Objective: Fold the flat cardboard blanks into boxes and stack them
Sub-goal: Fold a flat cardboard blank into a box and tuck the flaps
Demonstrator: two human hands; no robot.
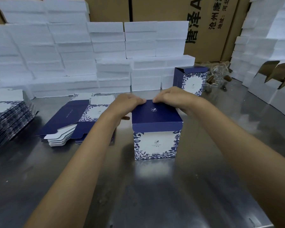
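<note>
A folded box point(156, 129) stands upright at the middle of a shiny metal counter point(155, 195). Its lid is dark blue with a small white emblem, and its front is white, framed by blue leaf and flower print. The left hand point(128, 102) rests at the lid's far left edge, fingers point(141, 100) curled down onto it, thumb beside the box's left side. The right hand point(169, 96) meets it at the far edge, fingers point(155, 100) bent and pressing the lid. To the left on the counter lie a fanned pile of flat blanks point(8, 117) and a second stack of blanks point(76, 119). Behind stand white foam blocks point(89, 55) and brown cartons point(212, 22). Another blue box point(190, 80) stands further back on the right.
</note>
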